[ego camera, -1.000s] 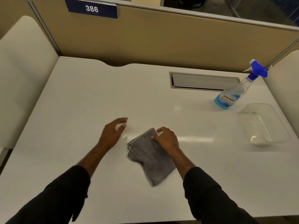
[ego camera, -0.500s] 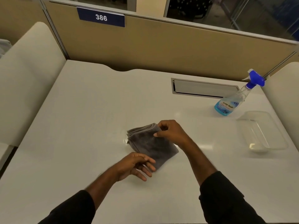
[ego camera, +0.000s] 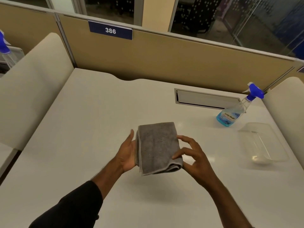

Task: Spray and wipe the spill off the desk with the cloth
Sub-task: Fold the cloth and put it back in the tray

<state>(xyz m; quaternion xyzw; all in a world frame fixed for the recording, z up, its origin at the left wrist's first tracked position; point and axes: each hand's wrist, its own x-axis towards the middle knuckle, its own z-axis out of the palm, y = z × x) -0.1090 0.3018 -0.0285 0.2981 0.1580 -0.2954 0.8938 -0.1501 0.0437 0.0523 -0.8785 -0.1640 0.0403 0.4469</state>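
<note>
A folded grey cloth (ego camera: 157,147) is held up above the white desk (ego camera: 85,132), its shadow on the surface below. My left hand (ego camera: 128,153) lies under its left edge, palm up, and supports it. My right hand (ego camera: 192,155) touches the cloth's right side with the fingertips, fingers spread. A spray bottle (ego camera: 235,111) with blue liquid and a blue trigger head stands at the back right, out of reach of both hands. No spill shows on the desk from here.
A clear plastic tray (ego camera: 261,143) lies at the right, in front of the bottle. A recessed cable hatch (ego camera: 205,98) sits in the desk's back. Tan partitions with a "386" sign (ego camera: 110,30) and cream side panels enclose the desk. Another spray bottle (ego camera: 4,46) shows far left.
The cloth has come up off the desk and now rests folded on my left palm. My right hand shifted from the cloth's top edge to its right side. The camera tilted up.
</note>
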